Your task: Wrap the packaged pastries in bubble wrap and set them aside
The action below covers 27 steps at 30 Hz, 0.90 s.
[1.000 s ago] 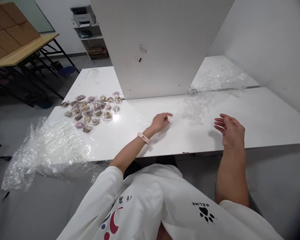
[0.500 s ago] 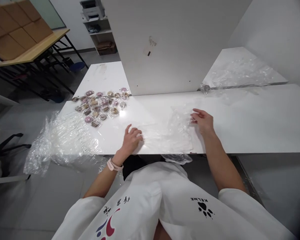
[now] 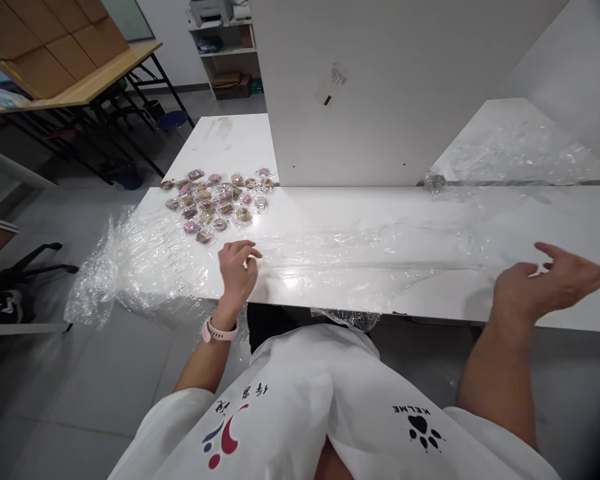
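A long sheet of clear plastic film (image 3: 360,260) lies stretched out along the white table, with creases running lengthwise. At its left end my left hand (image 3: 239,267) hovers close over the tabletop, fingers loosely curved and apart; I see nothing held in it. My right hand (image 3: 550,283), somewhat blurred, is beyond the film's right end, open and apart from it. Left of my left hand, several small wrapped pieces (image 3: 225,207) in pink, tan and brown lie in a cluster, each in clear wrapping.
A large bundle of clear plastic bags (image 3: 145,260) hangs over the table's left front corner. A tall white panel (image 3: 360,100) stands along the back edge. More crumpled clear plastic (image 3: 525,157) lies at the back right. The white table (image 3: 570,227) runs across in front of me.
The plastic has gone from bunched in front of me to spread lengthwise. My right hand has swung far right and off it; my left hand has shifted left. The view has turned slightly.
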Motion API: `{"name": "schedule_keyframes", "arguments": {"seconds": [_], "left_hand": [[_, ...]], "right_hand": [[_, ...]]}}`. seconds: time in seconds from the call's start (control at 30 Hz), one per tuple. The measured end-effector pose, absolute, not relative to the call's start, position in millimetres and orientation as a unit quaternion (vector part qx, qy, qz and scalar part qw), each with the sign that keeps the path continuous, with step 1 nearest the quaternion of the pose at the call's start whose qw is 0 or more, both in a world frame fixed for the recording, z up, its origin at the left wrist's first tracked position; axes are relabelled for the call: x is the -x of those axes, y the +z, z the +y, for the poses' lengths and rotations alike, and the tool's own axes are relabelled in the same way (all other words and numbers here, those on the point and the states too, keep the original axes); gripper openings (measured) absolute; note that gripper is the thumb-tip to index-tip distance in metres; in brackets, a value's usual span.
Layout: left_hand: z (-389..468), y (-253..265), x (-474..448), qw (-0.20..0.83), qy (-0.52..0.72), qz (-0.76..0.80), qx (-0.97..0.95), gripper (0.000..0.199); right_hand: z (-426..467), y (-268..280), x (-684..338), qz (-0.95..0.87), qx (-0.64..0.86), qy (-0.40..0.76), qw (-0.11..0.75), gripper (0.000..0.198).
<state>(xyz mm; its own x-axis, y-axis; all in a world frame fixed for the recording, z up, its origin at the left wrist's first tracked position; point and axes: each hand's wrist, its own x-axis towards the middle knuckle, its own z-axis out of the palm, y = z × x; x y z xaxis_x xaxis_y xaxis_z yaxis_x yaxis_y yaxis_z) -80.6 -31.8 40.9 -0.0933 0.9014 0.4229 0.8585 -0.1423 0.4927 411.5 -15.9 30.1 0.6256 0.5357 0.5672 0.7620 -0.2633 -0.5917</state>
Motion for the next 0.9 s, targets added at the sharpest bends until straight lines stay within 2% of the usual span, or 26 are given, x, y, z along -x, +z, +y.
{"name": "schedule_keyframes", "arguments": {"seconds": [0.03, 0.1, 0.2, 0.27, 0.33, 0.47, 0.57, 0.7, 0.8, 0.9], "left_hand": [[-23.9, 45.7, 65.2, 0.073, 0.361, 0.63, -0.684, 0.028], [-2.0, 48.5, 30.4, 0.202, 0.327, 0.561, -0.734, 0.031], [39.1, 35.9, -14.0, 0.296, 0.188, 0.49, -0.798, 0.04], [64.5, 22.2, -26.2, 0.279, 0.1, 0.473, -0.83, 0.046], [83.8, 10.4, -22.2, 0.242, 0.054, 0.507, -0.826, 0.052], [101.6, 5.8, 14.4, 0.191, 0.08, 0.636, -0.743, 0.053], [103.9, 18.2, 48.4, 0.183, 0.139, 0.708, -0.668, 0.044], [102.9, 31.7, 96.6, 0.052, 0.195, 0.799, -0.567, 0.035], [103.4, 28.2, 124.8, 0.053, 0.148, 0.82, -0.55, 0.043], [108.4, 19.0, 134.1, 0.078, 0.102, 0.798, -0.588, 0.053]], "right_hand": [[-15.9, 41.1, -393.8, -0.44, 0.758, -0.128, 0.464, 0.033], [-15.1, 53.6, -344.6, -0.547, 0.683, -0.031, 0.484, 0.031], [-21.9, 41.8, -262.5, -0.741, 0.514, 0.149, 0.406, 0.026], [-33.7, 19.1, -225.7, -0.825, 0.433, 0.181, 0.314, 0.028], [-47.4, -3.9, -213.2, -0.861, 0.414, 0.183, 0.234, 0.035], [-62.0, -21.3, -241.9, -0.864, 0.421, 0.223, 0.165, 0.041], [-56.6, -12.2, -275.5, -0.835, 0.415, 0.317, 0.17, 0.036], [-44.1, -3.7, -299.5, -0.728, 0.477, 0.435, 0.23, 0.035], [-41.9, -9.5, -298.6, -0.689, 0.507, 0.444, 0.268, 0.033], [-44.1, -19.8, -290.9, -0.698, 0.512, 0.406, 0.293, 0.031]]}}
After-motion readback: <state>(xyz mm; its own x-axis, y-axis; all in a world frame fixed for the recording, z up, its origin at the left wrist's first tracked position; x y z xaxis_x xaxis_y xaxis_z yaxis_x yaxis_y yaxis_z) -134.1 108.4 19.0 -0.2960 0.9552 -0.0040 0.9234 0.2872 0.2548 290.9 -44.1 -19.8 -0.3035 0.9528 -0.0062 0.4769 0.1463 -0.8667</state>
